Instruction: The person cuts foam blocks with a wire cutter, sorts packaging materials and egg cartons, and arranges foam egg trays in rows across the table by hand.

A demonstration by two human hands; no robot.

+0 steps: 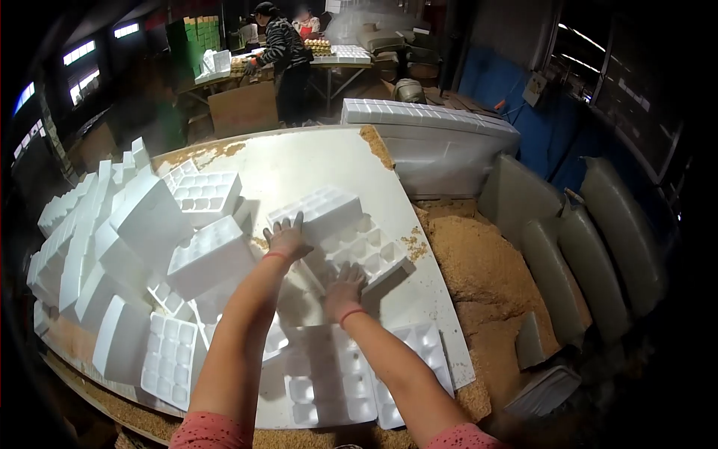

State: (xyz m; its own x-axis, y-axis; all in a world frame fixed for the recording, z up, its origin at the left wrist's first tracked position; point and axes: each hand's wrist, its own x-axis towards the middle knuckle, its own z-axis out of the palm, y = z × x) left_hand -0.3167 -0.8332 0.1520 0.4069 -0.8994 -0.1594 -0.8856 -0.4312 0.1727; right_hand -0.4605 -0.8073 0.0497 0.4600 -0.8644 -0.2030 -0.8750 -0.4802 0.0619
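On the white tabletop, my left hand rests with spread fingers on the near edge of a white foam egg tray block. Just to its right, my right hand lies with fingers extended against the near edge of another foam tray, whose square cups face up. Both hands look greyish, perhaps thinly gloved, with red bands at the wrists. Closer to me, a foam tray with open cups lies beside a second one, partly covered by my right forearm.
Piled foam trays fill the table's left side. Right of the table are a heap of brown sawdust-like material and full sacks. Stacked foam stands beyond the far edge. A co-worker stands at another table.
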